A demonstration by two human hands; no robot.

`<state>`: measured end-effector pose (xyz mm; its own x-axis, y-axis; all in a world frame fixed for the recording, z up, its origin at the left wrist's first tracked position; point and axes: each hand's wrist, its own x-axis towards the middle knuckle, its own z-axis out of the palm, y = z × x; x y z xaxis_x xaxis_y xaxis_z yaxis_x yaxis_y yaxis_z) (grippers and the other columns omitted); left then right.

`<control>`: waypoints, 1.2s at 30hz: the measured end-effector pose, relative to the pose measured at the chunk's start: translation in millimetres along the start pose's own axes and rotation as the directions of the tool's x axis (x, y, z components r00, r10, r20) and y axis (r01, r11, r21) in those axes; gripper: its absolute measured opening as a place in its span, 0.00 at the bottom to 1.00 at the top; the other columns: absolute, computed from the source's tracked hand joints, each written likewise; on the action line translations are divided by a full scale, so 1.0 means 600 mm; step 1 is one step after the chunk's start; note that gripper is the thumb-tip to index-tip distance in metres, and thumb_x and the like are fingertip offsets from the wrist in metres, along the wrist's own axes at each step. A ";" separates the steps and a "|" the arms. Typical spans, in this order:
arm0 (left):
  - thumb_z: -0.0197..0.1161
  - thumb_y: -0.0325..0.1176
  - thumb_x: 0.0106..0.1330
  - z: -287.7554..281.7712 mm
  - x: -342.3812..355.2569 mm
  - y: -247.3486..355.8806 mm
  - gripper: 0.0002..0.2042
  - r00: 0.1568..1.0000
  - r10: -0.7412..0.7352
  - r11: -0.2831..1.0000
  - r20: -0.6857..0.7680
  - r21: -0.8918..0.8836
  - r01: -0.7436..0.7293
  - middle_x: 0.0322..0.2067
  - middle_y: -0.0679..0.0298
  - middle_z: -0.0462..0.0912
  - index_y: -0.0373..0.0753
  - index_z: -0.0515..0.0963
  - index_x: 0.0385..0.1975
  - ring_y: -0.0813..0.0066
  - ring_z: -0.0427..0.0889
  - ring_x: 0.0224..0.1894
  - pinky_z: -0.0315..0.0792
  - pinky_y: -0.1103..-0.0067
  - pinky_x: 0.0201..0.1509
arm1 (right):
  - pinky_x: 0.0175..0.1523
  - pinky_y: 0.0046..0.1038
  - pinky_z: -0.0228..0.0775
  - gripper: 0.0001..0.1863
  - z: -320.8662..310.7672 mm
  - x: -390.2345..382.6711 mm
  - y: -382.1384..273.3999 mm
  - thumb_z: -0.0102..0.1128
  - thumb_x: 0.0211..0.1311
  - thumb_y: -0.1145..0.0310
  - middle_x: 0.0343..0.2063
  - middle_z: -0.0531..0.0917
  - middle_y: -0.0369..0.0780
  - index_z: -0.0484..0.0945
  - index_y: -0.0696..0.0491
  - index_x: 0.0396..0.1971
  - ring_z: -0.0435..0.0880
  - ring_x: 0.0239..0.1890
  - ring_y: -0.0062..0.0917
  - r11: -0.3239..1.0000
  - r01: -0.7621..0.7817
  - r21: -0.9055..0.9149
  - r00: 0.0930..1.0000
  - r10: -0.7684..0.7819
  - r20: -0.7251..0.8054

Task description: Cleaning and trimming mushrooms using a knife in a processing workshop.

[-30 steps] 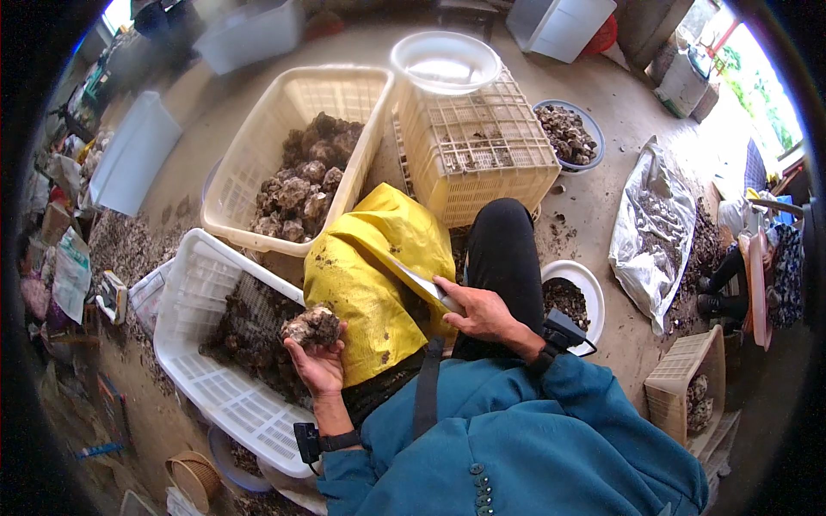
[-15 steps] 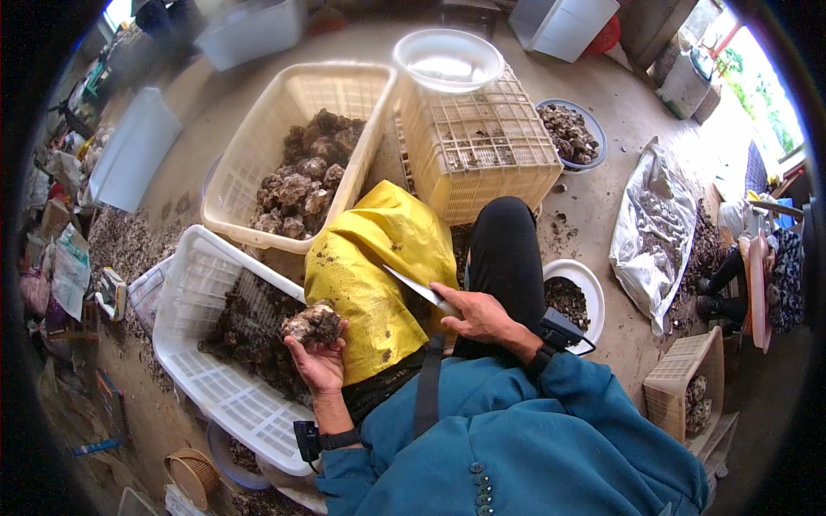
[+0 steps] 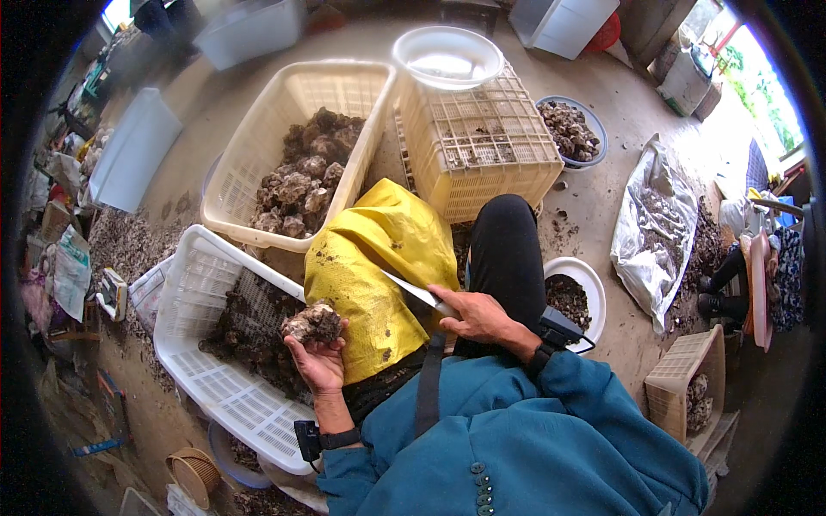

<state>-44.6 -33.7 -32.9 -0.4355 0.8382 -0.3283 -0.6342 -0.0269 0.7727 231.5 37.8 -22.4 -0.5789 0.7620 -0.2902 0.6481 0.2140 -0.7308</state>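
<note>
My left hand [image 3: 321,365] is closed around a knobbly, soil-stained brown and whitish clump [image 3: 313,322] and keeps it raised at the rim of the white basket [image 3: 178,297]. Dark, dirty lumps [image 3: 249,327] lie in that basket. In my right hand [image 3: 483,318] is a knife, its pale blade [image 3: 408,286] pointing up and left over the yellow cloth [image 3: 366,258] on my lap. Blade and clump are apart. Specks of dirt dot the cloth.
Ahead stands a cream crate [image 3: 225,193] with more clumps. Right of it, an upturned crate [image 3: 490,163] carries a clear basin [image 3: 449,53]. Beside my right knee is a white bucket [image 3: 595,292] of dark scraps. A blue-rimmed basin [image 3: 600,129] and plastic sack [image 3: 654,232] lie farther right.
</note>
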 end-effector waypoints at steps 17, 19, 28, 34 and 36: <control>0.44 0.67 0.57 0.001 0.002 0.000 0.37 1.000 -0.009 1.000 -0.012 0.014 0.009 0.38 0.58 0.78 0.37 0.66 0.50 0.60 0.81 0.34 0.74 0.81 0.23 | 0.46 0.36 0.69 0.35 0.005 0.003 0.000 0.57 0.52 0.63 0.40 0.77 0.51 0.57 0.46 0.61 0.77 0.41 0.43 1.000 -0.007 0.008 1.000 0.007 0.022; 0.44 0.67 0.57 0.000 0.002 0.000 0.36 1.000 -0.007 1.000 -0.010 -0.001 0.007 0.38 0.58 0.78 0.37 0.66 0.50 0.60 0.81 0.34 0.74 0.81 0.23 | 0.46 0.36 0.68 0.35 0.005 0.002 -0.004 0.57 0.52 0.63 0.40 0.77 0.51 0.57 0.46 0.61 0.77 0.41 0.43 1.000 -0.011 0.005 1.000 0.011 0.025; 0.43 0.66 0.58 -0.002 0.002 0.000 0.36 1.000 -0.009 0.999 0.010 -0.034 0.009 0.39 0.58 0.78 0.36 0.67 0.51 0.60 0.81 0.35 0.75 0.81 0.24 | 0.46 0.36 0.68 0.34 0.007 0.005 -0.005 0.57 0.52 0.63 0.40 0.77 0.51 0.57 0.47 0.61 0.77 0.41 0.43 0.999 -0.045 0.002 0.997 0.045 0.058; 0.43 0.66 0.58 -0.012 0.007 -0.002 0.36 0.999 -0.027 0.998 0.043 -0.053 0.029 0.40 0.58 0.78 0.37 0.66 0.51 0.60 0.81 0.35 0.75 0.80 0.24 | 0.46 0.36 0.68 0.34 0.007 0.008 -0.004 0.56 0.53 0.63 0.39 0.77 0.51 0.57 0.48 0.61 0.77 0.41 0.43 0.999 -0.042 -0.025 0.997 0.044 0.057; 0.42 0.66 0.58 -0.007 0.004 0.000 0.36 0.999 -0.022 0.998 0.047 -0.054 0.025 0.40 0.58 0.78 0.37 0.66 0.51 0.60 0.81 0.35 0.75 0.81 0.24 | 0.46 0.36 0.68 0.34 0.006 0.008 -0.006 0.56 0.52 0.63 0.39 0.77 0.52 0.57 0.48 0.61 0.77 0.41 0.43 0.998 -0.046 -0.030 0.997 0.048 0.061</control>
<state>-48.4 -33.8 -35.9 -0.3908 0.8633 -0.3193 -0.6786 -0.0359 0.7337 224.6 38.5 -23.8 -0.5759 0.7330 -0.3620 0.6888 0.1966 -0.6978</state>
